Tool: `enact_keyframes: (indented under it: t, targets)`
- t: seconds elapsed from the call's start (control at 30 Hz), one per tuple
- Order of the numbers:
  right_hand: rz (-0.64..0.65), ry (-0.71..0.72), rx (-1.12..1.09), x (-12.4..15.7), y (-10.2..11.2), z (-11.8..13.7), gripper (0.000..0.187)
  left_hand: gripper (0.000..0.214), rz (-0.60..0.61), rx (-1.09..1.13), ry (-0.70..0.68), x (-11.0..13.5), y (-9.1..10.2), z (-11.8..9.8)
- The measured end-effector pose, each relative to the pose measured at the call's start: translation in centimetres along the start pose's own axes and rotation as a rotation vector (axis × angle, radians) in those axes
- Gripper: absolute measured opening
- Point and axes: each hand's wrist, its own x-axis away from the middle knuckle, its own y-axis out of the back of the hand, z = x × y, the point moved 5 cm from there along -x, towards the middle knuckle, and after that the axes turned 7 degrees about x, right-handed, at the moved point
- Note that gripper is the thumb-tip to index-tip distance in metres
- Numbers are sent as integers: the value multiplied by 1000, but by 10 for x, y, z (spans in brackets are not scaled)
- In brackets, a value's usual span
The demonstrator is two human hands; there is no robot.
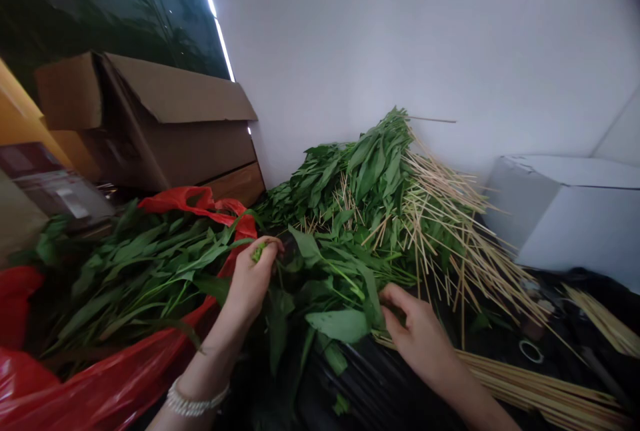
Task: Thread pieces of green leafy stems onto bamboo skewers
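My left hand (253,277) is closed in a pinch on a green stem of leafy vegetable at the edge of the red plastic bag (100,384). My right hand (417,334) is closed on leaves and a thin bamboo skewer low in the middle. Between the hands lie loose green leaves (330,284). Behind them rises a heap of leafy greens threaded on bamboo skewers (390,197), the sticks fanning out to the right. The red bag at left holds a mass of loose greens (140,271).
Cardboard boxes (165,124) stand at the back left against a dark window. A white box (570,211) sits at the right by the white wall. Bundles of bare bamboo skewers (530,384) lie on black plastic at the lower right, near a small ring (531,351).
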Motion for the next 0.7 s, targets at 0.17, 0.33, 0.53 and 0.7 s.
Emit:
enact_keyframes:
  t: [0.17,0.33,0.53,0.7]
  targets:
    - [-144,270,273,6,-6,10,22,25,158,-124,-85,9,18,-37]
    - [-313,575,512,18,-7,32,28,20,138,-468,-436,23,21,-78]
    - [-374,722,650,26,-8,41,27,17,646,-680,-576,46,-33,-60]
    - [-391,763,695,27,-12,44,33,14,839,-840,-612,63,-65,-33]
